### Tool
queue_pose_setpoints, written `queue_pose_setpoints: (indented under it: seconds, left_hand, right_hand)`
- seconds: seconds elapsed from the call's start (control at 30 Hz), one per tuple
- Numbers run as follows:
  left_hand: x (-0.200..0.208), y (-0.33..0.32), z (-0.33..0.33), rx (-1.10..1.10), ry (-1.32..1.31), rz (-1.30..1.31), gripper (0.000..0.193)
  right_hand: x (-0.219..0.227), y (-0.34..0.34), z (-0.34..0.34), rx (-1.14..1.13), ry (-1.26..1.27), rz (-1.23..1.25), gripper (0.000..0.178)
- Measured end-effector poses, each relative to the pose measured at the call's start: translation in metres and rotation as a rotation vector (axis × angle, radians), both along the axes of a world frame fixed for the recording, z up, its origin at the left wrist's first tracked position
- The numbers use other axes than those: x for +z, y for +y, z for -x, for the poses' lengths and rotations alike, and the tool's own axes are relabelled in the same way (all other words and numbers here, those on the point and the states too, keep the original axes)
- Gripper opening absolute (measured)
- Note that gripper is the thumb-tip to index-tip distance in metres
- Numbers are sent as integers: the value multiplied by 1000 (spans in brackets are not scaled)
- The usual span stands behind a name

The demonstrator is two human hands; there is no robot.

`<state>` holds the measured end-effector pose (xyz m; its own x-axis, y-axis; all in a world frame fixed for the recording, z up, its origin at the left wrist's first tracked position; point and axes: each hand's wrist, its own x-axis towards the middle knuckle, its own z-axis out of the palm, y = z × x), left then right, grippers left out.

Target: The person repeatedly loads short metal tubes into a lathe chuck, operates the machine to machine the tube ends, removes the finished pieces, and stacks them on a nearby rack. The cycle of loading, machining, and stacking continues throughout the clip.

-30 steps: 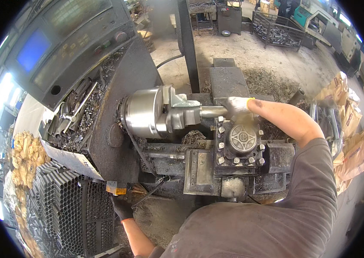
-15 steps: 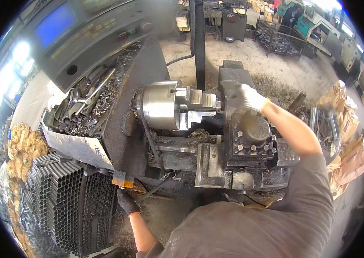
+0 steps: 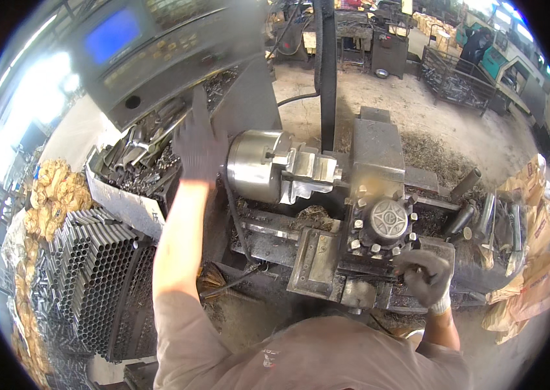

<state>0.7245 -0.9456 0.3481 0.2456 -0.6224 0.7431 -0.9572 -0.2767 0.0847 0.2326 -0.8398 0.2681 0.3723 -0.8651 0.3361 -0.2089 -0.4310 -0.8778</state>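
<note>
My left hand (image 3: pixel 200 146), in a dark glove and slightly blurred, reaches up past the left side of the lathe chuck (image 3: pixel 254 167). Its fingers are stretched toward the control panel (image 3: pixel 151 71), and I see nothing in them. The silver chuck has stepped jaws (image 3: pixel 307 170) jutting to the right. At the right of the tool post (image 3: pixel 386 221), my right hand (image 3: pixel 425 278) is closed, its gloved fingers curled. Whatever it holds, if anything, is hidden. Bolts ring the round cap on the tool post.
Below the panel, a tray (image 3: pixel 122 201) holds metal scraps and tools. Stacked steel tubes (image 3: pixel 102 279) stand at lower left, beside brown crumpled paper (image 3: pixel 60 195). A black post (image 3: pixel 328 84) rises behind the chuck. Paper sacks (image 3: pixel 531 253) and short metal bars (image 3: pixel 460 221) lie at right.
My left hand has risen from low beside the tube stack to beside the chuck. My right hand has come back from above the tool post to its near right side. The view has shifted.
</note>
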Motion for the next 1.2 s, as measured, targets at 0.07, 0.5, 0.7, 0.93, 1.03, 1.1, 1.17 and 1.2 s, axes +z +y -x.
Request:
queue_pose_setpoints:
  seconds: [0.07,0.5,0.7,0.93,1.03,1.1,1.17,1.2]
  left_hand:
    - [32,-52,1,145,55,-164,78]
    - [-175,147,75,-356,-189,-312,26]
    - [-463,542,84,487,1226,-828,60]
    - [-533,1002,284,1707,1559,-349,66]
    - [-506,1037,364,2095,1545,507,69]
    - [-501,1019,405,2050,1653,34,66]
    - [-510,978,438,1846,1775,-397,63]
    - [-514,958,454,1546,1723,-815,61]
  right_hand:
    - [-5,5,7,13,34,-54,38]
    - [-33,24,-56,438,68,-116,29]
    - [-113,83,-185,859,270,-381,30]
    - [-242,188,-331,1302,813,118,39]
    - [-292,207,-374,1452,946,223,42]
    - [-331,213,-405,1651,988,366,39]
    - [-376,219,-442,1969,974,679,39]
    - [-401,224,-463,2152,866,1264,31]
